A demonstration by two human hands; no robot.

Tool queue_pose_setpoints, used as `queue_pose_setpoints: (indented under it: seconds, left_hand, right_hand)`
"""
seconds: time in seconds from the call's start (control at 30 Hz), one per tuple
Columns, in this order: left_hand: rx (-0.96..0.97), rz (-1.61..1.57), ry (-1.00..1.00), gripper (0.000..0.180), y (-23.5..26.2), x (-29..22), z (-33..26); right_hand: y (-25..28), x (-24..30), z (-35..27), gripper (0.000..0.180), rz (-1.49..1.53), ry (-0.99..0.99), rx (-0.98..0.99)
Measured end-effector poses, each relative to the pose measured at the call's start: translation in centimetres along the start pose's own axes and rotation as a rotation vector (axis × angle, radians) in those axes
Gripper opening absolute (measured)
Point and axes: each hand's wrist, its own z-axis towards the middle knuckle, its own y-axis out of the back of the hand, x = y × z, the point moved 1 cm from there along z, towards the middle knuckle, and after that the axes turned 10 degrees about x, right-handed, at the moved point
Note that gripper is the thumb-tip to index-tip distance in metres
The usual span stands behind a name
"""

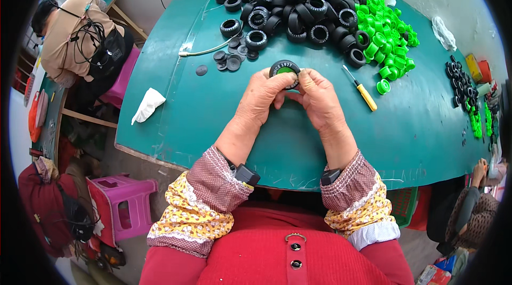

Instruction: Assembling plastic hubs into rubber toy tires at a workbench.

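Note:
Both my hands meet over the near middle of the green table [213, 141]. Between them is a small black toy tyre [282, 65] with a green hub [286, 70] inside its ring. My left hand [260, 93] grips it from the left, thumb lying across the hub. From the right, my right hand [318, 98] pinches the tyre's edge between thumb and fingers. Right of my hands lies a screwdriver [366, 96] with a yellow handle. Several flat black discs [233, 62] are scattered to the left, beyond my left hand.
A large heap of black tyres [298, 2] covers the far table. Beside it lies a pile of bright green hubs [392, 34]. A crumpled white tissue [149, 105] sits at left, and a pale cable [202, 51] crosses nearby. Other people sit at both sides, near a pink stool [125, 205].

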Motion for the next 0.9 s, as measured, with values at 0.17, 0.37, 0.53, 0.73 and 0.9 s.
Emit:
queue_pose_setpoints:
  seconds: [0.17, 0.37, 0.53, 0.73, 0.9]
  left_hand:
    - [-0.120, -0.115, -0.028, 0.017, 0.0, 0.2, 0.1]
    - [-0.011, -0.013, -0.067, 0.020, 0.1, 0.2, -0.1]
    - [0.039, 0.007, 0.012, 0.022, -0.5, -0.3, -0.4]
    - [0.065, 0.113, -0.036, 0.017, -1.5, -0.6, -0.5]
    - [0.086, 0.102, -0.055, 0.017, -0.8, -0.2, -0.3]
  right_hand:
    - [-0.2, 0.2, -0.6, 0.022, -0.095, 0.004, 0.025]
    - [-0.3, 0.9, -0.7, 0.023, -0.045, 0.011, 0.076]
    - [-0.7, 1.2, -0.8, 0.030, -0.078, 0.041, 0.134]
    - [-0.3, 1.8, -0.8, 0.035, -0.291, 0.036, 0.183]
    - [-0.8, 1.7, -0.8, 0.036, -0.156, 0.071, 0.199]
